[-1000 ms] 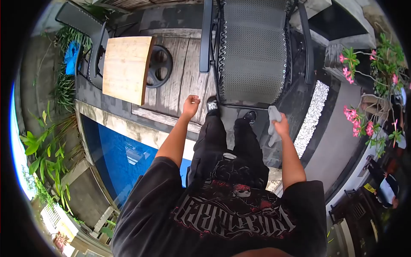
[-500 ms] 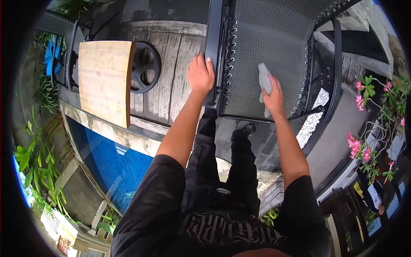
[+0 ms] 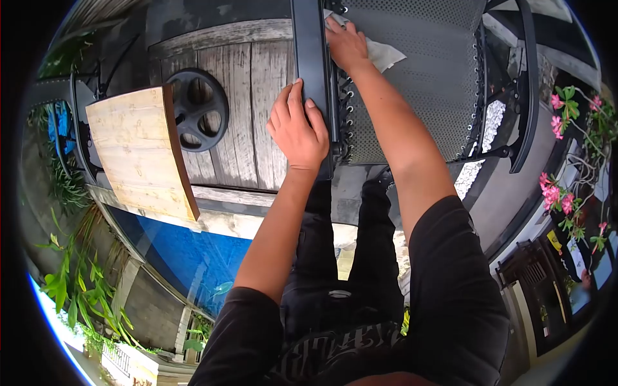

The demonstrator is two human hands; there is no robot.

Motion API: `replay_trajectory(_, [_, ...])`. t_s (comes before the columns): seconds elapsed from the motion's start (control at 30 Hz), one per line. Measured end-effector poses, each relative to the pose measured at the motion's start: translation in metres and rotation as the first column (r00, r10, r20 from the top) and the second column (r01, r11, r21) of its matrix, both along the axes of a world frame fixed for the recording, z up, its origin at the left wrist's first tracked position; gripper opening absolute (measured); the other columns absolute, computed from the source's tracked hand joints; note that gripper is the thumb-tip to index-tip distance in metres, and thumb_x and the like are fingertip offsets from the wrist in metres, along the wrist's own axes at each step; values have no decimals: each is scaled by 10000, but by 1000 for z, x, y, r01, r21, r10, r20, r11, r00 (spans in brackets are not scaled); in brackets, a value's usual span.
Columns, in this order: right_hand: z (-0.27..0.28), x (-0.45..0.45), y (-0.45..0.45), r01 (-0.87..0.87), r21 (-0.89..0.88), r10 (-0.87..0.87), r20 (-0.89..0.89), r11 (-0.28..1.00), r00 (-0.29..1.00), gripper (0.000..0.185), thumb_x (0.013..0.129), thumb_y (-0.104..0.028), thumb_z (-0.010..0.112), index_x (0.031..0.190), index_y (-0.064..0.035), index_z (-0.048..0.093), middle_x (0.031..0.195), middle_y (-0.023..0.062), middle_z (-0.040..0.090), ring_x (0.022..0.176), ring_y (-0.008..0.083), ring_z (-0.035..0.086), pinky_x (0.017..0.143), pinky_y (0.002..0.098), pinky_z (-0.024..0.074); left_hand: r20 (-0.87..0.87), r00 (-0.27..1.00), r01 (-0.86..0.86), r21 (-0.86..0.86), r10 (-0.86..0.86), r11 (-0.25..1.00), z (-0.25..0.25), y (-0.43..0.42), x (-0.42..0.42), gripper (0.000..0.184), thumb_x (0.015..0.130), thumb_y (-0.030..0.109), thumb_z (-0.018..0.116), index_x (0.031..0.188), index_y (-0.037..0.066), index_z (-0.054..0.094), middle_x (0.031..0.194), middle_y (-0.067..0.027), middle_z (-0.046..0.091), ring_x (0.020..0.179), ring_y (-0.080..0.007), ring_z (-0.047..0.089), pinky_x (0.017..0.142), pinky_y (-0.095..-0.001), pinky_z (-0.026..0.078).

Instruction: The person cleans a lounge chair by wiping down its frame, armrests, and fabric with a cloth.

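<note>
A black lounge chair with a mesh seat [image 3: 421, 83] laced to its frame stands in front of me. My left hand [image 3: 298, 125] rests on the chair's flat black armrest [image 3: 311, 64], palm down with the fingers extended and slightly apart. On the mesh beside that armrest, my right hand [image 3: 347, 44] presses a light grey cloth [image 3: 385, 56] near the laced edge. Part of the cloth spreads out to the right from under the hand, and another bit shows past the fingertips.
Left of the chair are a wooden-topped table [image 3: 138, 151] and a black spoked wheel-shaped base [image 3: 197, 109] on wooden planks. A blue pool [image 3: 193, 251] lies at lower left. Pink flowers [image 3: 557, 193] hang at right. Part of a person [image 3: 584, 280] shows at the far right.
My right hand has carried the cloth forward and left across the mesh to the armrest side. My left hand has come down onto the armrest. The view has shifted closer over the chair.
</note>
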State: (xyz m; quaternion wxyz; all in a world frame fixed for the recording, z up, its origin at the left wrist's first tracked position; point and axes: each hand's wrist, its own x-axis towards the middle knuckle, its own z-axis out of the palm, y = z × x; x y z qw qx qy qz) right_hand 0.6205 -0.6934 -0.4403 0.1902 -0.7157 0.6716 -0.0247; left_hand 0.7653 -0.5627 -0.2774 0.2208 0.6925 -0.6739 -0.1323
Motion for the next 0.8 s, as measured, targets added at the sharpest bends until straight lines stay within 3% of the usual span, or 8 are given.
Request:
replay_trajectory(0.17, [29, 3, 43, -100, 118, 98, 18, 988, 995, 316, 852, -53, 605, 1124, -160, 725, 1486, -36, 492, 1255, 313, 507, 968, 493, 485, -2, 1000, -2, -4, 2, 1000, 0, -1, -2, 383, 999, 172, 521, 1367, 87, 582, 1322, -114, 611, 1165, -324, 577, 952, -422, 399])
replay_trajectory(0.27, [37, 1, 90, -215, 130, 205, 92, 968, 975, 332, 831, -47, 621, 1135, -127, 725, 1511, -27, 474, 1258, 320, 504, 986, 463, 494, 3, 1000, -5, -8, 5, 1000, -1, -2, -3, 379, 1002, 171, 514, 1366, 87, 581, 1320, -116, 614, 1156, -325, 583, 941, -423, 401])
replay_trajectory(0.4, [62, 4, 155, -208, 183, 162, 241, 961, 957, 247, 886, -97, 591, 1086, -100, 735, 1521, -35, 482, 1270, 273, 499, 1005, 420, 496, 30, 1000, -2, -11, 2, 1000, -1, -1, -2, 378, 1007, 175, 505, 1366, 86, 581, 1322, -123, 615, 1151, -326, 590, 936, -428, 401])
replay_trajectory(0.47, [74, -3, 177, -264, 272, 169, 326, 925, 930, 259, 877, -88, 606, 1101, -87, 735, 1518, -39, 493, 1278, 263, 496, 1002, 399, 510, 39, 999, -7, -7, 7, 1000, 0, -1, -3, 380, 1009, 178, 502, 1369, 86, 579, 1316, -124, 619, 1152, -325, 591, 935, -431, 401])
replay_trajectory(0.57, [80, -10, 203, -465, 463, 311, 371, 755, 875, 280, 895, -124, 599, 1139, -92, 733, 1506, -43, 513, 1284, 251, 499, 996, 362, 520, 39, 999, -13, -10, 13, 1000, -2, 0, -3, 389, 993, 196, 517, 1361, 96, 593, 1303, -108, 626, 1136, -307, 586, 936, -425, 395])
replay_trajectory(0.67, [77, -16, 205, -539, 313, 463, 288, 782, 838, 293, 921, -173, 584, 1168, -110, 728, 1508, -67, 512, 1274, 234, 511, 997, 369, 514, 34, 999, -21, -13, 22, 1000, -4, -1, -4, 394, 986, 203, 524, 1359, 99, 598, 1288, -101, 632, 1122, -300, 588, 930, -420, 395])
replay_trajectory(0.7, [50, -13, 212, -500, 172, 450, 262, 849, 854, 268, 940, -232, 573, 1137, -153, 738, 1464, -77, 543, 1275, 222, 516, 979, 374, 512, 32, 999, -21, -12, 21, 1000, -4, 0, -4, 395, 987, 202, 523, 1360, 98, 597, 1282, -102, 634, 1119, -301, 590, 926, -419, 396])
replay_trajectory(0.8, [44, -20, 173, -488, -105, 499, 150, 866, 853, 280, 847, -144, 628, 1071, -236, 769, 1441, -105, 543, 1229, 177, 533, 936, 319, 509, 47, 999, 10, -6, -10, 1000, -2, 0, -3, 387, 1010, 175, 493, 1377, 77, 570, 1279, -131, 634, 1132, -338, 599, 924, -423, 415])
